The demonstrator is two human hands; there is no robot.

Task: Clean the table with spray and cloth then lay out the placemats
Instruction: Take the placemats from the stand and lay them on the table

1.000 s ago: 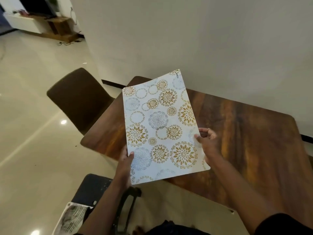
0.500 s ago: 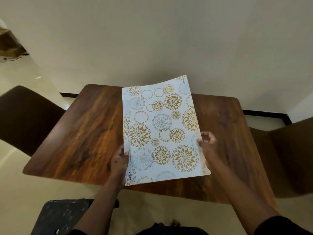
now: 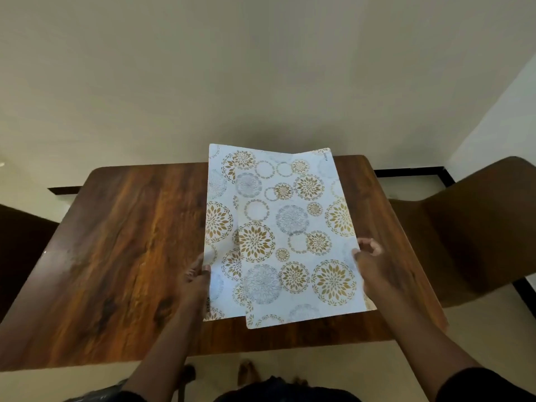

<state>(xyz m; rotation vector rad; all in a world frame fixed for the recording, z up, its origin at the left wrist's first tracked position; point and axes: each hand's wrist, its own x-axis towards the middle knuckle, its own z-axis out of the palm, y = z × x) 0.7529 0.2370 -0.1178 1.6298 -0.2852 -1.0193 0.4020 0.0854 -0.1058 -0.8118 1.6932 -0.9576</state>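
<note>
Head view shows the left hand (image 3: 195,281) pinching the left edge of the lower placemat (image 3: 218,219), thumb on top and fingers beneath. The right hand (image 3: 374,265) grips the right edge of the upper placemat (image 3: 295,227) the same way. Both mats are held above the middle of the wooden table (image 3: 116,242), overlapping and fanned apart, the lower one sticking out to the left.

They look thin, light and bendy: the far edge bows where the two sheets part. Smooth printed surfaces probably slide easily over each other, so splitting them with a sideways pull should be simple. A grip at mid-edge, as now, will likely let the far corners droop; taking each mat by a long side with fingers spread underneath would keep it flatter when lowering.

A brown chair (image 3: 478,227) stands at the table's right side, and the tabletop has nothing else on it.
</note>
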